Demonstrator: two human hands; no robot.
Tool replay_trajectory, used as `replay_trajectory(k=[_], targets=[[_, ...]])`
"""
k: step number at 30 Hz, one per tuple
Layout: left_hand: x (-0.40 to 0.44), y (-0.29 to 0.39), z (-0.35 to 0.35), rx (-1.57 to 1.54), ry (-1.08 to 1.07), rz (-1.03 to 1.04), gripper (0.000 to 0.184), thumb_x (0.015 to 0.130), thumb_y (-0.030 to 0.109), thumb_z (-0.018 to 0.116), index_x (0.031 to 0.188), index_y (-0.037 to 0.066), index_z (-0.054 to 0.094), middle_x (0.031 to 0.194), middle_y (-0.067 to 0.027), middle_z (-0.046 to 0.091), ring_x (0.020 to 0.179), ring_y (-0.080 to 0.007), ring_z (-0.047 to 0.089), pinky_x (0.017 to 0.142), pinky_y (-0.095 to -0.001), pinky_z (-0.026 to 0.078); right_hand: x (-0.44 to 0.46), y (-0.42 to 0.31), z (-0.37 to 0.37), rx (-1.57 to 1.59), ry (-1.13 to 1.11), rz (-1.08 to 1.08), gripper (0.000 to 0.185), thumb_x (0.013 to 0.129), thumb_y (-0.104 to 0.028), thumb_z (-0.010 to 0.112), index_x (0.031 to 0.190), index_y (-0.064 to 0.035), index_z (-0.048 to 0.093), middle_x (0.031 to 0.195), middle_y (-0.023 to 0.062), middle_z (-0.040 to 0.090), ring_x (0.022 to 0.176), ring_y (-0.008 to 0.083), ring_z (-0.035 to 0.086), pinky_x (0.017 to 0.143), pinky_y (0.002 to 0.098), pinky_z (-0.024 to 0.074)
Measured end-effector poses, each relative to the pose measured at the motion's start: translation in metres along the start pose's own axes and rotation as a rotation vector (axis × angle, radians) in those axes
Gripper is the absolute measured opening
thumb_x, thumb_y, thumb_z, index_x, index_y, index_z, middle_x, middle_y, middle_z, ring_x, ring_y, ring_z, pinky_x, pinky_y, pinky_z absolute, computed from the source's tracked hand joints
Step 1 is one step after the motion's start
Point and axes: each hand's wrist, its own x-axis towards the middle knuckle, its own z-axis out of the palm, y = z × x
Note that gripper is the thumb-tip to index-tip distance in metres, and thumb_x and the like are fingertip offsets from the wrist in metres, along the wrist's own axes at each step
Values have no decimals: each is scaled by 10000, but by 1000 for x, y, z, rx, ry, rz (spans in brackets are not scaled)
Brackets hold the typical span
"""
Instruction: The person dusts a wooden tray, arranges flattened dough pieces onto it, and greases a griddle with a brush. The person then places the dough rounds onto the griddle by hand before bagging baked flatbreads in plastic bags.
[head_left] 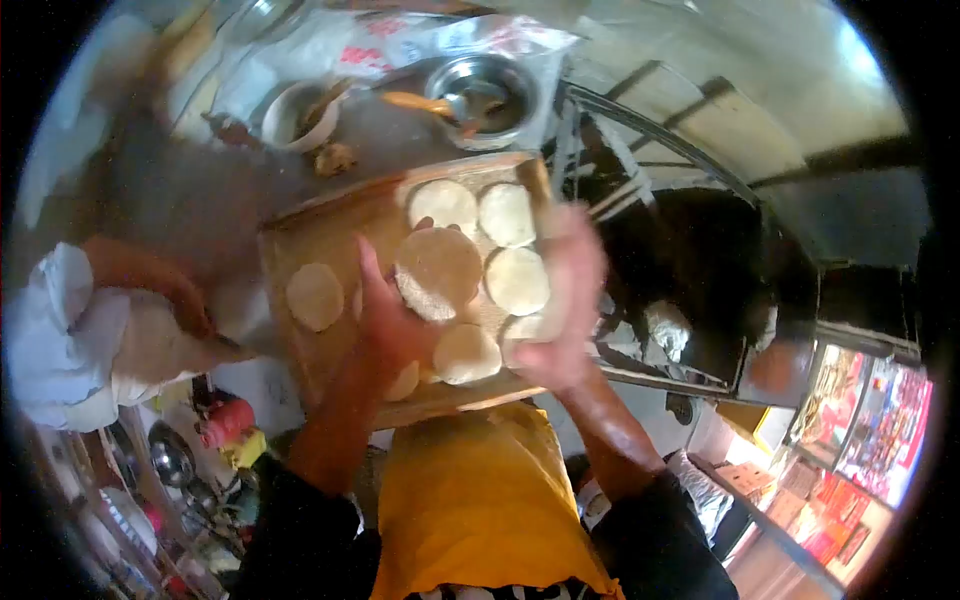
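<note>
My left hand holds a round, flat dough disc above a wooden tray. Its fingertips show past the disc's far edge, and its thumb stands apart. The disc is brownish on top, with a paler, speckled lower edge. My right hand, smeared by motion, is over the tray's right side with fingers stretched and thumb apart; nothing shows in it. Several pale dough rounds lie on the tray, mostly on its right half. One more round lies at the left. My hands partly cover some rounds.
Beyond the tray stand a metal bowl with an orange-handled tool and a white bowl. A dark, open oven-like structure is at the right. Another person's arm reaches in from the left.
</note>
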Motion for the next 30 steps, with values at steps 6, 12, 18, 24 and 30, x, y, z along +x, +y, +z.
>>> replay_trajectory(k=[6, 12, 18, 24, 30], targets=[[11, -95, 41, 60, -166, -203, 927, 898, 795, 318, 1427, 45, 444, 1407, -189, 509, 1255, -347, 501, 1072, -492, 406, -76, -9, -75, -386, -517, 33, 612, 871, -339, 640, 1439, -188, 470, 1482, 107, 444, 1387, 286, 404, 1134, 557, 297], [34, -277, 65, 417, 71, -489, 895, 919, 771, 301, 1365, 30, 526, 1347, -110, 584, 1242, -270, 537, 1067, -443, 405, -200, 29, -217, -50, -134, 379, 280, 839, -117, 683, 1103, -44, 626, 1135, 153, 653, 1064, 370, 611, 981, 479, 471], [67, -487, 35, 513, 80, -668, 561, 1013, 496, 433, 1328, 46, 545, 1307, -112, 612, 1206, -271, 574, 1057, -442, 437, -333, 85, -401, 689, 748, 1270, 303, 982, -231, 478, 1172, -21, 586, 1098, 109, 646, 999, 230, 636, 891, 362, 520], [102, -607, 79, 728, 133, -744, 461, 984, 337, 556, 1320, 21, 542, 1285, -138, 608, 1165, -252, 599, 1017, -399, 482, -430, 179, -566, 431, 1082, 1200, 302, 974, -255, 496, 1152, -35, 599, 1021, 101, 651, 982, 260, 639, 851, 402, 536], [156, -686, 149, 792, -64, -771, 441, 994, 323, 538, 1304, 10, 565, 1247, -131, 639, 1120, -228, 633, 1000, -389, 500, -449, 218, -660, -232, 971, 1303, 500, 1001, -353, 541, 1324, 29, 539, 1233, 172, 634, 1110, 276, 620, 954, 378, 502]])
